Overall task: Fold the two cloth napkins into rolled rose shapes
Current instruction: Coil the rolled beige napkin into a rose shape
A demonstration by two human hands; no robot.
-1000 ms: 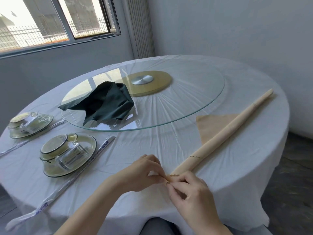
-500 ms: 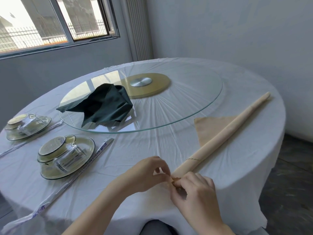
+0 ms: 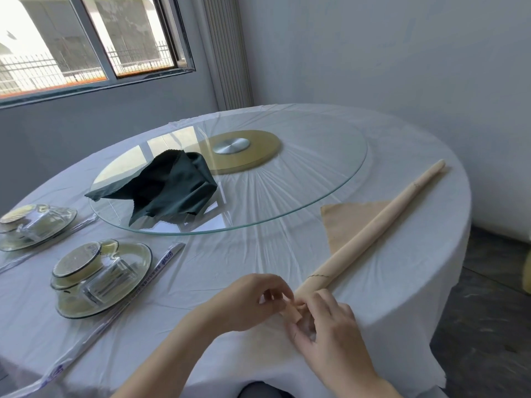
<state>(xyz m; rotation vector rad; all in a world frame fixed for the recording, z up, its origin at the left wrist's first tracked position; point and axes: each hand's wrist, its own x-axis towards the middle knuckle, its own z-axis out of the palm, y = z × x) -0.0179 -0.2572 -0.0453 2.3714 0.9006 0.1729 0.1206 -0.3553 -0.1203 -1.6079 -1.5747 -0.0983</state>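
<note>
Recorded: left hand (image 3: 247, 303) and right hand (image 3: 330, 331), both bare, with slim fingers; nail detail too blurred to log. Left forearm (image 3: 161, 366) and right forearm (image 3: 370, 383) likewise bare, skin uncovered right down to the lower edge of the head view. Also noted at bottom centre, between the forearms: a rounded patch of dark grey garment (image 3: 258, 391), plain and unpatterned, type not identifiable from the small portion shown.

The beige napkin (image 3: 373, 228) between my fingers (image 3: 327, 301) is matt, smooth cloth. The dark green napkin (image 3: 169, 193) is cloth too, faintly shiny. The turntable (image 3: 316, 179) is glossy clear glass with a brushed metal hub (image 3: 231, 145). Glossy crinkled plastic film covers the desk (image 3: 230, 262).
</note>
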